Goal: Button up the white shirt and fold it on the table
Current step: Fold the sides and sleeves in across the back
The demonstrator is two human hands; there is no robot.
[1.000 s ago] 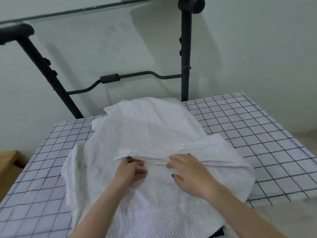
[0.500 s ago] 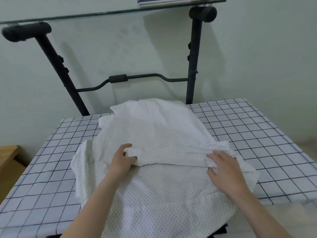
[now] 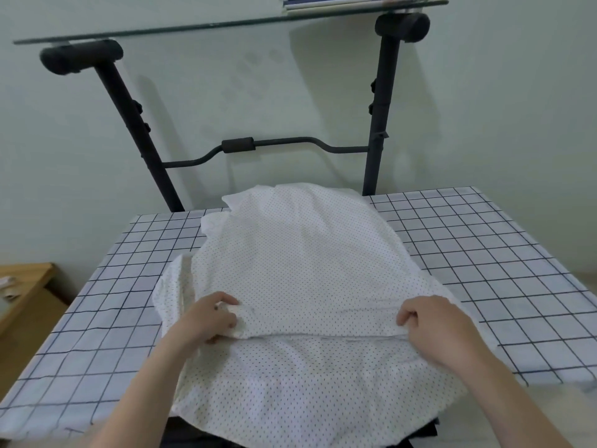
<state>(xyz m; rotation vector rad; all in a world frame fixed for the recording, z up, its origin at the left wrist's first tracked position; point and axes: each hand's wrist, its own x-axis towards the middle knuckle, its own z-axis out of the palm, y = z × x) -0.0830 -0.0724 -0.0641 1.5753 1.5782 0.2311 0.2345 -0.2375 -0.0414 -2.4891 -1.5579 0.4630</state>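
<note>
A white shirt with small dark dots (image 3: 297,263) lies spread on the table (image 3: 484,253), which wears a white cloth with a dark grid. Its near part hangs over the table's front edge. A folded edge runs across the shirt from left to right. My left hand (image 3: 210,318) grips the left end of that fold, fingers curled round the cloth. At the right end, my right hand (image 3: 433,331) pinches the same fold. No buttons are visible.
A black metal frame (image 3: 378,124) with a curved crossbar stands behind the table against the pale wall. It carries a glass shelf (image 3: 226,25) with flat items on top. A wooden piece of furniture (image 3: 22,286) sits at the lower left.
My hands have moved apart along the fold, from the shirt's middle to its left and right ends, and both now grip it. The view has tilted upward.
</note>
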